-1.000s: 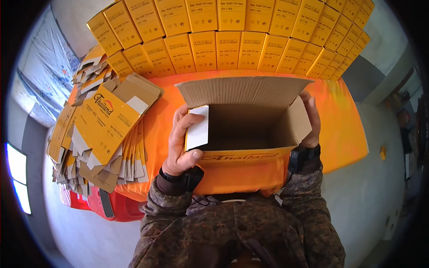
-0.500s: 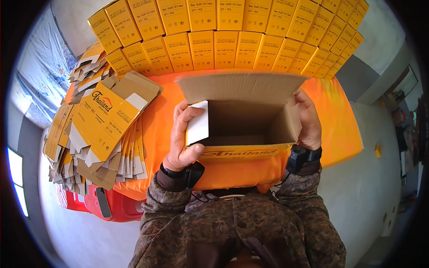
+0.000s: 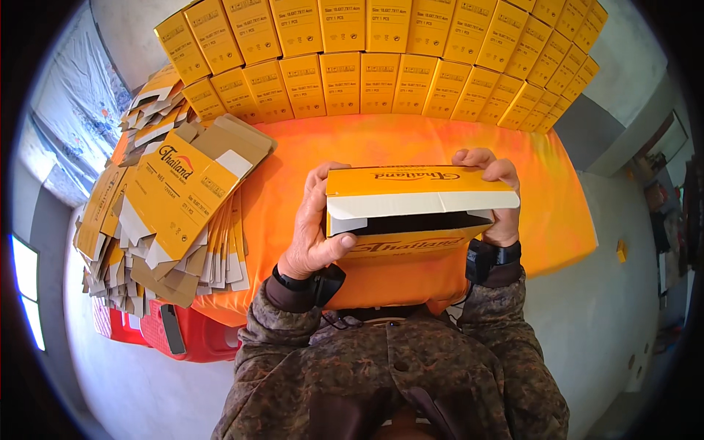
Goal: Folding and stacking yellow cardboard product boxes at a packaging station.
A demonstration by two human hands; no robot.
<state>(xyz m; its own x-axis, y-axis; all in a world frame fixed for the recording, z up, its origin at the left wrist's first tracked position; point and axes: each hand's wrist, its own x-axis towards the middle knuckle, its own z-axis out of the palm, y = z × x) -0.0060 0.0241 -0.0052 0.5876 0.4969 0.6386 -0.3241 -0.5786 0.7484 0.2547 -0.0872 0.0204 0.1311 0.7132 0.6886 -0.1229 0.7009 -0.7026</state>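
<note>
Between my two hands is a yellow cardboard box, above the near part of the orange-covered table. Its top flap is folded most of the way over, with a white tuck edge along the front. A dark gap shows between that edge and the front wall. My left hand grips the left end, thumb on the front corner and fingers up the side. At the right end, my right hand holds the box with its fingers curled over the top back corner. Part of its palm is hidden behind the box.
Flattened yellow box blanks lie in a loose pile on the left. Finished yellow boxes stand in stacked rows along the back of the orange cloth. A phone rests on a red plastic stool at the lower left.
The box's raised top flap has come down toward me over the opening. My right fingers have moved from the right side onto the top back corner.
</note>
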